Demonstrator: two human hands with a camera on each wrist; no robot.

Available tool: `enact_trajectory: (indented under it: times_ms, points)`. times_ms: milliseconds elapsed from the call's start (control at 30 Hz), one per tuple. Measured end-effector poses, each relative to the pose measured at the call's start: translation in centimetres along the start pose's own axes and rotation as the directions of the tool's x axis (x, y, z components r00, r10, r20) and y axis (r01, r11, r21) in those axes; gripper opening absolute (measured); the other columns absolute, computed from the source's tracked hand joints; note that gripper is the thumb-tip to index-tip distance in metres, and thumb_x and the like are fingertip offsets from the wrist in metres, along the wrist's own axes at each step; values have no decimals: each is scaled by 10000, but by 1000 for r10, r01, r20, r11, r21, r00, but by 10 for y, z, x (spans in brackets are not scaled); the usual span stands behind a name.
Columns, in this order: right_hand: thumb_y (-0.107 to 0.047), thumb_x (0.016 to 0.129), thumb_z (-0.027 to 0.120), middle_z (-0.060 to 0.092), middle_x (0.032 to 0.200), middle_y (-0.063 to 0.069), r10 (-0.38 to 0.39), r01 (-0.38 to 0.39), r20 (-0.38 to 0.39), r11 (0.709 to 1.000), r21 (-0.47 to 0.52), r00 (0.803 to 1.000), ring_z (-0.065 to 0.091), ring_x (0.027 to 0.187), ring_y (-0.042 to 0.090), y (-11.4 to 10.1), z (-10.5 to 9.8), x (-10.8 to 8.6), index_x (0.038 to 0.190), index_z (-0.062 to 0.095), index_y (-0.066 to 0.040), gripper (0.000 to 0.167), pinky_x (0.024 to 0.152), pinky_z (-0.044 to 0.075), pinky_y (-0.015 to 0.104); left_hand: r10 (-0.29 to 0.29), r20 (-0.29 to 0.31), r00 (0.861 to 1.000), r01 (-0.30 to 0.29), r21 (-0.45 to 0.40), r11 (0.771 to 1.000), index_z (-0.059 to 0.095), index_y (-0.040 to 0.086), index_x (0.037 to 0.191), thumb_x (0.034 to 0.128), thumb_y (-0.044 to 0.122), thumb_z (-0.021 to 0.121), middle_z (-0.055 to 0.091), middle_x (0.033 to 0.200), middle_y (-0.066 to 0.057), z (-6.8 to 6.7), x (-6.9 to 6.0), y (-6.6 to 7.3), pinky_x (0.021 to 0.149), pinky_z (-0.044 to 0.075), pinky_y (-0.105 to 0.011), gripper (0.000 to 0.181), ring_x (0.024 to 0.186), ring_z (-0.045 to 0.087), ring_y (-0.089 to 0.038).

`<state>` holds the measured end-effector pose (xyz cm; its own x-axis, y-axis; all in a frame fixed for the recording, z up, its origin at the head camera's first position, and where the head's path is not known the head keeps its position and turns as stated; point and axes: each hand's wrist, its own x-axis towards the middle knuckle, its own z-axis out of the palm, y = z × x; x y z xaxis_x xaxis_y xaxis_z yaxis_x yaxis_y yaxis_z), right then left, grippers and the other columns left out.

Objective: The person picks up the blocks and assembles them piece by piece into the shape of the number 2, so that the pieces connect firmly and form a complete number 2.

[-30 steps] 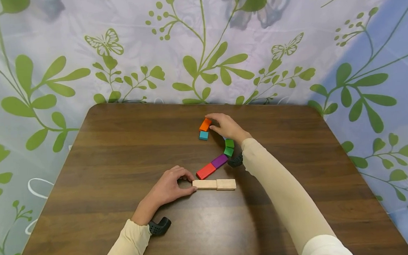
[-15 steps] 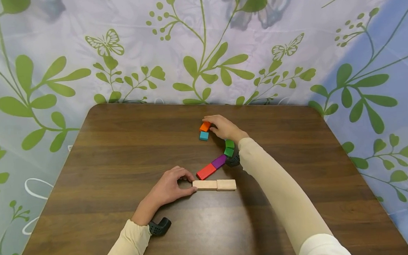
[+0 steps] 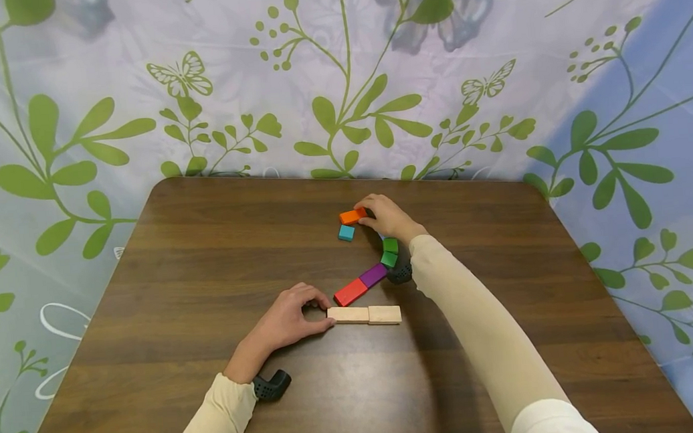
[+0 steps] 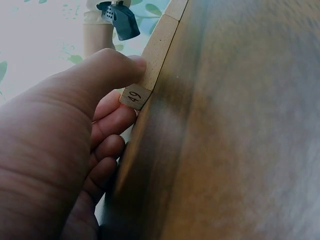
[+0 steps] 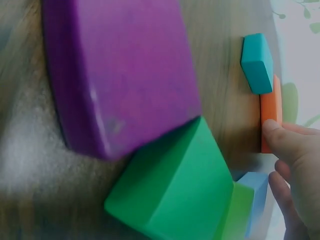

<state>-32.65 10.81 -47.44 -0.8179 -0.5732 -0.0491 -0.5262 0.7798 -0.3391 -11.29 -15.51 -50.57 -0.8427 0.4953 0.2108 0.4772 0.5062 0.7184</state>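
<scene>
My right hand (image 3: pixel 387 217) pinches the right end of an orange block (image 3: pixel 351 217) near the table's far side. Just in front of that block sits a small turquoise block (image 3: pixel 346 232); in the right wrist view the two are close at their ends. My left hand (image 3: pixel 290 318) holds the left end of a plain wooden block (image 3: pixel 350 315) between thumb and fingers. The left wrist view shows the number 49 on its end face (image 4: pixel 134 97). A second plain wooden block (image 3: pixel 384 315) lies end to end with it.
Behind the wooden blocks runs a curving row: a red block (image 3: pixel 350 292), a purple block (image 3: pixel 373 275), two green blocks (image 3: pixel 389 259) and a pale blue block (image 5: pixel 258 192), partly hidden. Patterned cloth (image 3: pixel 240 83) hangs behind the brown table (image 3: pixel 216 246).
The orange block has turned from a slant to lie almost left to right. My right hand moved slightly left, then back right. My left hand and the wooden blocks stayed put.
</scene>
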Motion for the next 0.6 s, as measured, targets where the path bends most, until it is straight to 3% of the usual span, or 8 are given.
enact_trajectory:
  times_ms: [267,600]
  points:
    - [-219,1028,655,633,1352,158,84,-82,-8,990,111,996,607,1229,308,2,1,-5,1353,622,-29,377,1075,471,447,3,-3,1000,-3,3,1000,737,189,992,864,292,853,695,972,66,1,0,0,814,529,-298,201,917,588,-99]
    - [-250,1027,660,625,1347,153,116,-109,-28,979,172,993,611,1221,315,1,-1,-12,1338,617,-42,376,1071,479,451,-2,-2,1000,2,1,1000,736,199,993,862,294,856,695,974,69,1,0,-1,814,530,-299,202,915,586,-97]
